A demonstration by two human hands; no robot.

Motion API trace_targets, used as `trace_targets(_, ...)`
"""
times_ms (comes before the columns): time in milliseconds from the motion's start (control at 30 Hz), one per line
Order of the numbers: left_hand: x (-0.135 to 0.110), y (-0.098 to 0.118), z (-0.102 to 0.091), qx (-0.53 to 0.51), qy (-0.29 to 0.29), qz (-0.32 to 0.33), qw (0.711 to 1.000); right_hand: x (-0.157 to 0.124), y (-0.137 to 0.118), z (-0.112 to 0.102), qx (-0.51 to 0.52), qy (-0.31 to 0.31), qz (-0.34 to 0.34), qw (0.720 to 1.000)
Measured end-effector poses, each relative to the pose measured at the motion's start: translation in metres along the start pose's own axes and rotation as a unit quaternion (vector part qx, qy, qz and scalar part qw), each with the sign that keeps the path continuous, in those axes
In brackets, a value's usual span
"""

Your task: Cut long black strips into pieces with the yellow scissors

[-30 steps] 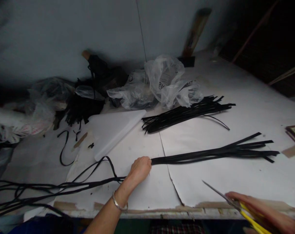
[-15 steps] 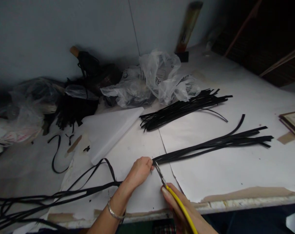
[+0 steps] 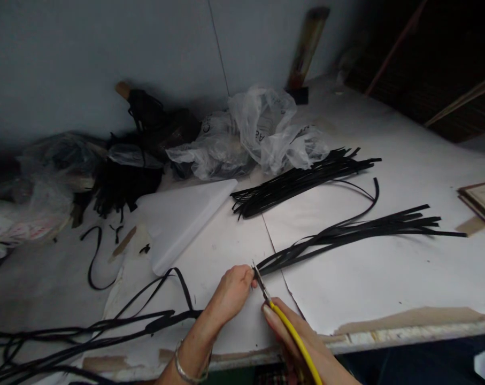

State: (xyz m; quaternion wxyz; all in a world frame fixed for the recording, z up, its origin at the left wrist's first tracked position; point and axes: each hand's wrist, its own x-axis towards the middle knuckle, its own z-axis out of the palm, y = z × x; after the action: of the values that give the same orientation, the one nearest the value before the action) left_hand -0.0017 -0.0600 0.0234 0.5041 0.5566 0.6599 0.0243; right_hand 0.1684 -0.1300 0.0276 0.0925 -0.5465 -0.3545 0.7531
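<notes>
In the head view, a clean cut needs the black strips (image 3: 366, 230) gathered flat and tight, with the yellow-handled scissors (image 3: 294, 337) square across them. At lower centre of the frame, the left hand (image 3: 234, 291) is closed around the strips above the tabletop (image 3: 362, 289); the right hand (image 3: 311, 346) grips the scissors, blades just beside the left fingertips, so care is necessary.

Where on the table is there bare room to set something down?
The broadest patch is right of the scissors, between the strips and table edge. Another lies right of the pile, behind the strips. Bags crowd the back left and middle, loops the front left.
</notes>
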Motion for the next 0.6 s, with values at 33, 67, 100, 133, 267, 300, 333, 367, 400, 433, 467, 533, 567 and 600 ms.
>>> trace_targets(33,0.0,0.0,0.0,-0.002,0.0,0.002,1.0,0.002,-0.003,0.0,-0.003,-0.005,-0.01,1.0)
trace_targets(67,0.0,-0.001,0.0,-0.003,0.0,0.005,1.0,0.004,-0.006,0.0,-0.008,-0.004,-0.028,1.0)
trace_targets(100,0.0,-0.002,0.0,-0.004,0.0,0.007,1.0,0.005,-0.009,0.0,-0.017,0.002,-0.05,0.999)
trace_targets(133,0.001,-0.002,0.0,-0.005,0.001,0.011,1.0,0.006,-0.01,0.0,-0.028,0.01,-0.071,0.997)
trace_targets(267,0.004,-0.003,-0.005,-0.015,-0.002,0.027,1.0,0.01,-0.013,-0.003,-0.092,0.019,-0.119,0.988)
trace_targets(300,0.005,-0.003,-0.007,-0.017,-0.006,0.03,0.999,0.011,-0.012,-0.004,-0.106,0.016,-0.125,0.986)
trace_targets(333,0.006,-0.003,-0.008,-0.019,-0.01,0.033,0.999,0.013,-0.012,-0.004,-0.115,0.015,-0.13,0.985)
trace_targets(367,0.007,-0.003,-0.009,-0.02,-0.014,0.035,0.999,0.014,-0.011,-0.004,-0.119,0.017,-0.134,0.984)
trace_targets(400,0.009,-0.003,-0.01,-0.022,-0.018,0.037,0.999,0.015,-0.01,-0.004,-0.119,0.021,-0.137,0.983)
trace_targets(433,0.01,-0.003,-0.011,-0.023,-0.02,0.04,0.999,0.016,-0.009,-0.004,-0.116,0.023,-0.138,0.983)
trace_targets(467,0.011,-0.003,-0.011,-0.025,-0.022,0.041,0.999,0.017,-0.008,-0.003,-0.111,0.025,-0.138,0.984)
trace_targets(533,0.012,-0.003,-0.011,-0.026,-0.024,0.042,0.998,0.018,-0.008,-0.003,-0.098,0.025,-0.138,0.985)
trace_targets(567,0.013,-0.004,-0.012,-0.025,-0.024,0.045,0.998,0.019,-0.008,-0.003,-0.089,0.024,-0.138,0.986)
trace_targets(600,0.014,-0.004,-0.012,-0.026,-0.024,0.049,0.998,0.019,-0.008,-0.002,-0.08,0.025,-0.138,0.987)
